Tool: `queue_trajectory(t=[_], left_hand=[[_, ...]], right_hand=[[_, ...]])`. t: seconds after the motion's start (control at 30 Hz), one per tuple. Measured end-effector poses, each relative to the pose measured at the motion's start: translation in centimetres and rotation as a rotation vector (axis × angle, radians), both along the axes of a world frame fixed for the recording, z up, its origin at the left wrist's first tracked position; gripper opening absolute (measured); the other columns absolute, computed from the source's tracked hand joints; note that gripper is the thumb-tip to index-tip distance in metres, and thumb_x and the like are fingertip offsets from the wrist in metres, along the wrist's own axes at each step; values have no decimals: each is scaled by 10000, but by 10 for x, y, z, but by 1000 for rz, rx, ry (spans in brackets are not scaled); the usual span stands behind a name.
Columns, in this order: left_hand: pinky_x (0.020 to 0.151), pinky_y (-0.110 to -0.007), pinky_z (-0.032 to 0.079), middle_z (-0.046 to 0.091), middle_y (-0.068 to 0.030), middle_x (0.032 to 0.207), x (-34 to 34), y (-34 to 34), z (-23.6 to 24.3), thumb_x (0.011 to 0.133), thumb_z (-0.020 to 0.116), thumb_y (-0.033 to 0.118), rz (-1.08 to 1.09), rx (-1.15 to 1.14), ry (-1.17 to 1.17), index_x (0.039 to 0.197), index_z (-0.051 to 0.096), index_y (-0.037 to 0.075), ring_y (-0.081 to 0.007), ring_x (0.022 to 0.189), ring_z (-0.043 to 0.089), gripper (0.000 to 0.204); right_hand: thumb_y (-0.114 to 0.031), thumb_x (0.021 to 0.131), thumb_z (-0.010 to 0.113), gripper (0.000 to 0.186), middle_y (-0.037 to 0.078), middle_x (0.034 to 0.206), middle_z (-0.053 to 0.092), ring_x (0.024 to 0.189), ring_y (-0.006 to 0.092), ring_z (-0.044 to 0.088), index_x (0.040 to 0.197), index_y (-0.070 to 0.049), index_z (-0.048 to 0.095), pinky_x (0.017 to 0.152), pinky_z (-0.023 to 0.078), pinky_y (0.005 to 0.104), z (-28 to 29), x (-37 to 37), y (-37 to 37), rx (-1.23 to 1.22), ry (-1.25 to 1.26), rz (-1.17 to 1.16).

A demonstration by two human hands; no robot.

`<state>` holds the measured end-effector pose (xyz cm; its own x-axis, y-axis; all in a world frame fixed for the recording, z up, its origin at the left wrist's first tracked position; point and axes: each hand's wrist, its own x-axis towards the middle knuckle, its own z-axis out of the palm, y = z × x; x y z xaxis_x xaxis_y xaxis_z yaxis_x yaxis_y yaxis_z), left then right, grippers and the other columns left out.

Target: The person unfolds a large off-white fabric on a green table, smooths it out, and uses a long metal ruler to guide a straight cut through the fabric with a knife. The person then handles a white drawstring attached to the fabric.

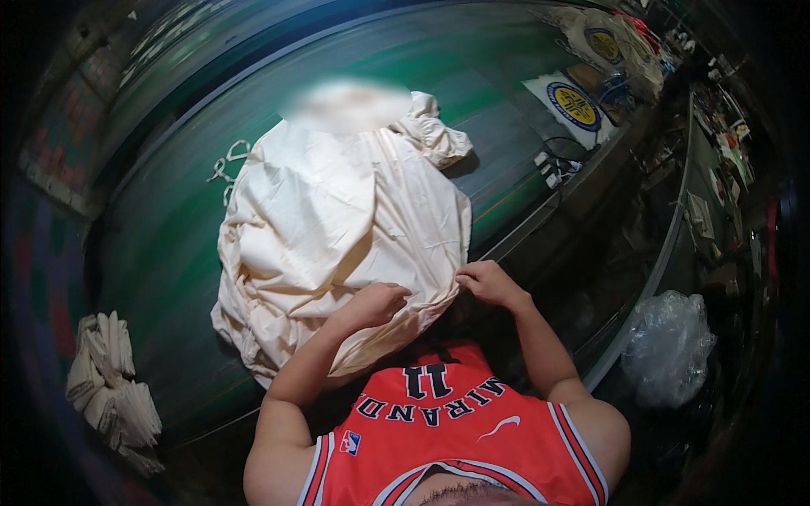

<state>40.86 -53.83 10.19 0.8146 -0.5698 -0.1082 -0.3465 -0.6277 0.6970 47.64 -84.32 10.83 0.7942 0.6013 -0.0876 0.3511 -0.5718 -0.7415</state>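
A large heap of cream cloth (304, 211) lies rumpled over the table's near edge in front of me. My left hand (380, 304) is closed in a pinch on the cloth near its front edge, with the forearm lying across the lower folds. Just to the right, my right hand (489, 283) pinches the cloth's right front border between thumb and fingers. A gathered part (437, 139) bunches at the far right of the heap. Thin cream ties (228, 164) trail off its left side. A blurred patch covers the cloth's far end.
The heap rests on a long green table (169, 278). Folded cream cloths (114, 388) are stacked at the lower left. A white cloth with a round blue-and-yellow print (574, 105) lies far right, near a cable with plugs (557, 169). Clear plastic (671, 346) sits bunched at right.
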Motion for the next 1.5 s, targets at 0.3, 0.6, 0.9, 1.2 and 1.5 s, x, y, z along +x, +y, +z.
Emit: queue_trajectory(t=[0.3, 0.6, 0.9, 1.2, 1.5], left_hand=[[795, -408, 538, 715, -204, 976, 130, -159, -22, 923, 614, 124, -26, -142, 132, 1211, 632, -20, -351, 908, 696, 323], [892, -395, 518, 728, -191, 1018, 264, -332, -69, 905, 616, 154, 333, -306, 261, 1139, 681, -16, -290, 988, 698, 297], [882, -339, 502, 721, -118, 1003, 308, -380, -88, 918, 631, 161, 611, -499, 466, 1121, 676, -32, -193, 955, 658, 283], [691, -265, 489, 677, -49, 905, 312, -361, -108, 948, 630, 96, 816, -707, 674, 1091, 648, -18, -109, 766, 593, 184], [739, -288, 526, 682, -62, 924, 309, -358, -117, 970, 626, 108, 859, -825, 709, 1093, 639, -19, -139, 784, 629, 177]], right_hand=[[-204, 958, 642, 231, 144, 799, 725, 755, 218, 711, 965, 13, 722, 703, 536, 349, -11, 132, -158, 170, -6, -358], [-188, 972, 607, 247, 126, 892, 739, 826, 238, 714, 1078, 5, 719, 756, 555, 361, -58, 359, -258, 321, -105, -668], [-158, 985, 600, 350, 200, 1348, 570, 1232, 368, 554, 1307, -23, 623, 1043, 490, 453, -78, 489, -272, -372, -82, -578], [-233, 881, 729, 384, 149, 1293, 652, 1240, 346, 601, 1219, -60, 675, 1131, 362, 576, -38, 516, -269, -844, 53, -388], [-323, 730, 856, 477, 126, 1251, 693, 1147, 293, 673, 1111, -55, 752, 937, 556, 452, -40, 531, -283, -1082, 182, -160]])
